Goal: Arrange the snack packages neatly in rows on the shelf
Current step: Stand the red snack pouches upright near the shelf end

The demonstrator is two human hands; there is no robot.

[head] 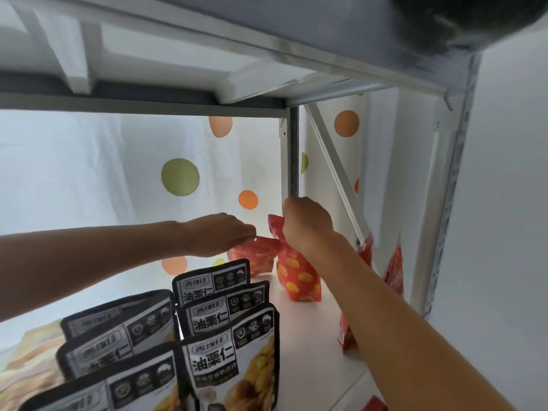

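Gripping a red pouch top, right hand, left hand seemingly touching another.

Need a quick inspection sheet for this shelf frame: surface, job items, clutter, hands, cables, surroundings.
Surface: pale shelf board, lit, bare strip down the middle.
Job's things: black-and-white pouches standing in two rows at front left; red packet upright at the back, second red packet beside it; more red packets along the right edge, partly hidden by the arm.
Clutter: yellowish packaging at far left, blurred.
Hands: left hand touches the top of the second red packet, grip unclear; right hand pinches the top of the upright red packet.
Cables: nothing seen.
Surroundings: white metal shelf frame, upper shelf overhead, white dotted curtain behind.
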